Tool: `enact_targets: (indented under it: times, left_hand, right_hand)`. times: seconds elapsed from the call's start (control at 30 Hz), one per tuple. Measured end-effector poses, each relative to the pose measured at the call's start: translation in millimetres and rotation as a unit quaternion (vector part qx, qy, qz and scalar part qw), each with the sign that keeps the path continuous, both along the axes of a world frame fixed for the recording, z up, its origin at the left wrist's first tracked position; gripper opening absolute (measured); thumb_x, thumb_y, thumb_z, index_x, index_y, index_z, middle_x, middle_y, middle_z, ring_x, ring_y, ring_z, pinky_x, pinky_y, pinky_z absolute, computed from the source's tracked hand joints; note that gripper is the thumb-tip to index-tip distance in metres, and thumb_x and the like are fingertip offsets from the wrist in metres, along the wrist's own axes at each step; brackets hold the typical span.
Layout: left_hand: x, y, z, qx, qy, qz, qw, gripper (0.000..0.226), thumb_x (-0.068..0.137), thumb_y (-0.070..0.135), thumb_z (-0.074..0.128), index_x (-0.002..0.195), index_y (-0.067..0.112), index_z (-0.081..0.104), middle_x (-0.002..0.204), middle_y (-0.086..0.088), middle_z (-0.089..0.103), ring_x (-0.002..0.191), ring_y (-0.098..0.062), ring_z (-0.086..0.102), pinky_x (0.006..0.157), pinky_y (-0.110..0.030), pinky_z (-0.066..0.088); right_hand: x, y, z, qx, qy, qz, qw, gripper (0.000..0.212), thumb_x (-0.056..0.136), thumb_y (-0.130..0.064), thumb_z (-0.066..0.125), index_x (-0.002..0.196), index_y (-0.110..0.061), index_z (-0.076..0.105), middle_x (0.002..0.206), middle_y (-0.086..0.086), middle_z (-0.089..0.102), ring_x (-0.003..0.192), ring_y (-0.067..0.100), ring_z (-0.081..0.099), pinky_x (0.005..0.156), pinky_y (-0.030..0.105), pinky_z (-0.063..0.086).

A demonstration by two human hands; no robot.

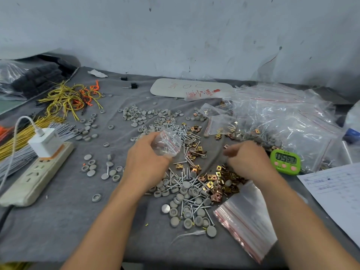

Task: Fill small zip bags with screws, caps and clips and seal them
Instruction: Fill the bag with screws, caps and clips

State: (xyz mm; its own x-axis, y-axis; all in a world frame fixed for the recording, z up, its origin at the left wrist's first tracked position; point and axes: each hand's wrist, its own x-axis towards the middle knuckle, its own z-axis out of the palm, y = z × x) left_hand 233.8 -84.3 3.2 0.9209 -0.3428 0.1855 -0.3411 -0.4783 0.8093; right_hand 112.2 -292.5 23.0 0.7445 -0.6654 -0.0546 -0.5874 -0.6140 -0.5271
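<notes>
Two hands seen | L hand (pixel 146 158): zip bag (pixel 168 142) gripped, left of timer (pixel 285 161) | R hand (pixel 247 160): curled beside timer, hold can't be told

On the table (pixel 68 221), a power strip (pixel 37 174) lies at the left with a charger (pixel 46 142) plugged into it, loose wires (pixel 72 96) behind it and caps (pixel 144 115) scattered to its right. Screws (pixel 187 137) and clips (pixel 220 180) are heaped at the centre, where the left hand (pixel 146 158) holds a zip bag (pixel 167 142) above the screws. A stack of empty zip bags (pixel 247 217) lies front right, with filled bags (pixel 282 121) behind it, a timer (pixel 285 161) before those and a paper sheet (pixel 339 193) further right.
</notes>
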Motion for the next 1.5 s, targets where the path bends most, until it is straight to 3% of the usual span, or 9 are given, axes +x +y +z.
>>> enact_targets:
  times: [0.13, 0.27, 0.53, 0.7, 0.8, 0.93, 1.13, 1.27, 1.5]
  left_hand:
    - [-2.0, 1.7, -0.1, 0.017, -0.018, 0.002, 1.000, 0.041, 0.080, 0.022, 0.079, 0.112, 0.044, 0.064, 0.098, 0.026, 0.060, 0.087, 0.008, 0.054, 0.063, -0.010, 0.032]
    - [-5.0, 2.9, 2.4, 0.038, -0.024, -0.001, 0.999, 0.036, 0.080, 0.025, 0.079, 0.094, 0.050, 0.057, 0.090, 0.029, 0.055, 0.075, 0.012, 0.048, 0.060, -0.010, 0.029]
    - [-6.3, 1.3, 3.8, 0.030, -0.016, -0.018, 0.999, 0.041, 0.083, 0.027, 0.081, 0.101, 0.051, 0.053, 0.090, 0.032, 0.051, 0.074, 0.011, 0.055, 0.053, -0.010, 0.033]
    - [-6.0, 0.4, 2.9, 0.039, -0.026, -0.024, 0.999, 0.036, 0.083, 0.030, 0.080, 0.100, 0.049, 0.055, 0.087, 0.033, 0.052, 0.077, 0.011, 0.050, 0.060, -0.013, 0.031]
    - [-6.0, -0.4, 2.7, 0.046, -0.027, -0.026, 0.998, 0.032, 0.083, 0.029, 0.079, 0.090, 0.049, 0.055, 0.088, 0.032, 0.055, 0.074, 0.010, 0.057, 0.057, -0.016, 0.035]
    - [-5.9, -1.7, 2.3, 0.050, -0.029, -0.027, 0.998, 0.032, 0.083, 0.032, 0.078, 0.083, 0.053, 0.053, 0.092, 0.030, 0.059, 0.076, 0.005, 0.058, 0.058, -0.021, 0.042]
    - [-6.0, -2.3, 0.6, 0.061, -0.023, -0.025, 0.998, 0.033, 0.079, 0.027, 0.078, 0.083, 0.051, 0.056, 0.087, 0.029, 0.060, 0.073, -0.002, 0.063, 0.060, -0.031, 0.052]
    - [-6.1, -1.8, 0.7, 0.064, -0.027, -0.023, 0.997, 0.033, 0.078, 0.029, 0.078, 0.081, 0.053, 0.055, 0.085, 0.031, 0.058, 0.073, 0.003, 0.060, 0.057, -0.025, 0.045]
    - [-5.8, -3.7, -2.2, 0.081, -0.042, -0.040, 0.995, 0.030, 0.081, 0.037, 0.080, 0.102, 0.045, 0.060, 0.098, 0.024, 0.060, 0.086, 0.002, 0.055, 0.066, -0.025, 0.040]
  right_hand:
    - [5.8, 2.8, -2.1, -0.041, 0.082, 0.041, 0.995, 0.033, 0.092, -0.003, 0.061, 0.113, -0.025, 0.075, 0.118, 0.000, 0.073, 0.104, 0.019, 0.067, 0.096, 0.033, 0.055]
    - [13.1, 5.5, 1.5, -0.036, 0.092, 0.034, 0.994, 0.029, 0.092, 0.002, 0.063, 0.098, -0.023, 0.077, 0.111, 0.000, 0.073, 0.100, 0.019, 0.067, 0.093, 0.032, 0.055]
    - [4.5, -0.8, -8.6, 0.018, -0.064, 0.009, 0.998, 0.023, 0.094, -0.009, 0.070, 0.086, -0.031, 0.072, 0.087, -0.005, 0.073, 0.069, 0.006, 0.065, 0.056, 0.015, 0.044]
    - [-0.3, -10.0, -11.6, 0.010, -0.064, 0.021, 0.998, 0.024, 0.091, -0.015, 0.075, 0.078, -0.035, 0.076, 0.067, -0.017, 0.070, 0.067, 0.006, 0.070, 0.068, 0.021, 0.054]
    - [-1.4, -14.4, -13.3, -0.047, -0.030, 0.021, 0.998, 0.026, 0.092, -0.014, 0.071, 0.079, -0.036, 0.079, 0.073, -0.021, 0.066, 0.067, 0.000, 0.060, 0.062, 0.017, 0.045]
    - [-2.7, -17.9, -14.5, -0.054, 0.017, 0.013, 0.998, 0.043, 0.084, -0.001, 0.067, 0.067, -0.039, 0.074, 0.079, -0.015, 0.069, 0.077, 0.007, 0.063, 0.077, 0.028, 0.054]
    - [2.5, -9.9, -11.4, -0.067, 0.047, 0.078, 0.994, 0.032, 0.088, -0.008, 0.069, 0.085, -0.039, 0.078, 0.094, -0.013, 0.076, 0.090, 0.012, 0.069, 0.089, 0.034, 0.058]
    - [7.5, -10.1, -12.9, -0.081, 0.079, 0.074, 0.991, 0.026, 0.092, -0.010, 0.066, 0.092, -0.033, 0.079, 0.098, -0.003, 0.076, 0.087, 0.017, 0.069, 0.085, 0.034, 0.058]
    - [1.7, -2.2, -6.6, 0.027, -0.164, 0.000, 0.986, 0.012, 0.086, -0.024, 0.083, 0.081, -0.035, 0.080, 0.068, -0.020, 0.069, 0.058, 0.001, 0.067, 0.051, 0.005, 0.043]
